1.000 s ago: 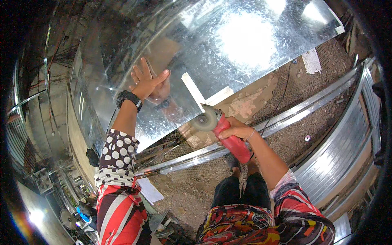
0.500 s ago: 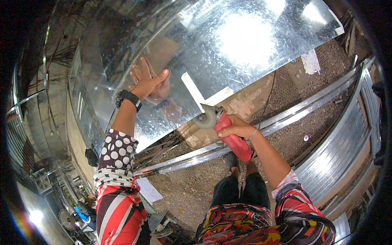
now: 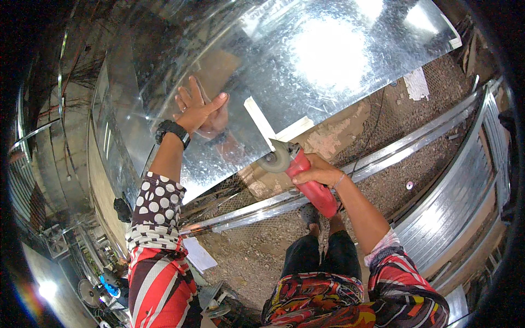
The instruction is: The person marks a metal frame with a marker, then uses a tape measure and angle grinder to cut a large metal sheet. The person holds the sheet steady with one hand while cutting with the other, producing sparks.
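Note:
My right hand [image 3: 321, 172] is wrapped around the body of a red angle grinder [image 3: 316, 197]. Its grey disc [image 3: 275, 157] is at the near edge of a shiny metal sheet [image 3: 262, 65], by the lower end of a narrow white strip [image 3: 258, 123]. Whether the disc touches the strip or the edge, I cannot tell. A second white strip [image 3: 295, 129] meets the first at an angle. Fingers spread, my left hand [image 3: 198, 113] rests on the sheet left of the strips, its reflection showing beneath. A black watch [image 3: 171, 134] is on that wrist.
Long metal channels [image 3: 404, 143] cross the gravelly floor below the sheet. Corrugated metal panels [image 3: 437, 202] curve along the right. A thin dark cord [image 3: 374, 134] hangs right of the grinder. White paper [image 3: 200, 255] lies at lower left, near assorted equipment.
The dark cord has swung slightly to the right. Both hands and the grinder stay almost exactly in place.

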{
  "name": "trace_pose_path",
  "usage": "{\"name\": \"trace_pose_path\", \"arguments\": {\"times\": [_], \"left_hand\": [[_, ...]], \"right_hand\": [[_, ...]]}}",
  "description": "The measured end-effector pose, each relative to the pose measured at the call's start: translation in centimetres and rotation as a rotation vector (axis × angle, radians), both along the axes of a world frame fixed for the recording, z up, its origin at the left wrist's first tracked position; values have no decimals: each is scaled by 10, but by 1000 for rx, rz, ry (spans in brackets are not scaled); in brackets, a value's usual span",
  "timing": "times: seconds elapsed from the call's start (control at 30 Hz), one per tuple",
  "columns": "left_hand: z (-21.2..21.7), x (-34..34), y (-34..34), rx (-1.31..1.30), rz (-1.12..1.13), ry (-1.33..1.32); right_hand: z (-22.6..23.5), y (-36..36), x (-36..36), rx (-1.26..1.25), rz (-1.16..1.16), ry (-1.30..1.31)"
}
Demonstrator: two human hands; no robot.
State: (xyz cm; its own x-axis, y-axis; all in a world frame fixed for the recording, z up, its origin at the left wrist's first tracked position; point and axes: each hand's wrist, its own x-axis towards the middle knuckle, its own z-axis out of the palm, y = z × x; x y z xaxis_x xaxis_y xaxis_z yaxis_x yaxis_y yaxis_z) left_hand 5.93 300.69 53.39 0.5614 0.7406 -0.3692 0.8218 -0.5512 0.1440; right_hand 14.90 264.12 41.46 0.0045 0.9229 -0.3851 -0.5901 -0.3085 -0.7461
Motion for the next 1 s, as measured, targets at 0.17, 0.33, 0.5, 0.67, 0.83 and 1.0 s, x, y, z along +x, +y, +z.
{"name": "trace_pose_path", "arguments": {"times": [0.17,0.33,0.5,0.67,0.83,1.0], "left_hand": [[-3,0,5,14,-49,-16],[-3,-1,2,0,5,-25],[-6,0,1,38,-11,-16],[-10,-2,7,24,-17,-6],[-6,-1,7,1,3,30],[5,0,-3,-18,-55,-18]], "right_hand": [[1,-6,0,-9,16,24],[1,-16,-1,-13,7,-7],[-11,-31,-6,-49,15,-49],[-26,-49,-15,-120,2,-179],[1,-74,-12,-185,-19,-307],[80,-90,-10,-376,-200,-784]]}}
